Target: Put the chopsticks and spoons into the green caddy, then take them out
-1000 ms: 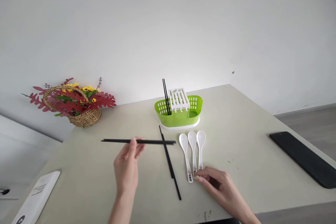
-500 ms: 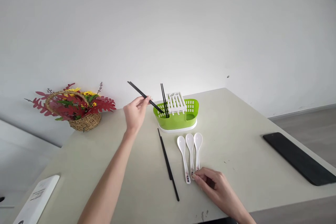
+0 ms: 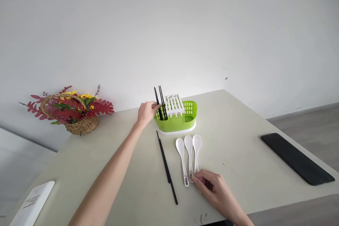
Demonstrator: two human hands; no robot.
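My left hand is closed around a pair of black chopsticks, whose lower ends stand inside the left compartment of the green cutlery holder. Beside them, a second pair of black chopsticks leans in the same compartment. My right hand rests on the table with thumb and fingertips pinched at the handle end of the middle white spoon. On either side of it lie a left spoon and a right spoon, the right one's handle end partly hidden by my fingers.
Two loose black chopsticks lie left of the spoons. A white slotted rack tops the holder's middle. A flower basket stands back left, a white box-like object front left, a dark phone-like slab at right.
My left hand carried the chopsticks from above the table forward to the holder, tipping them from level to upright in its left compartment. My right hand stayed at the spoon handles.
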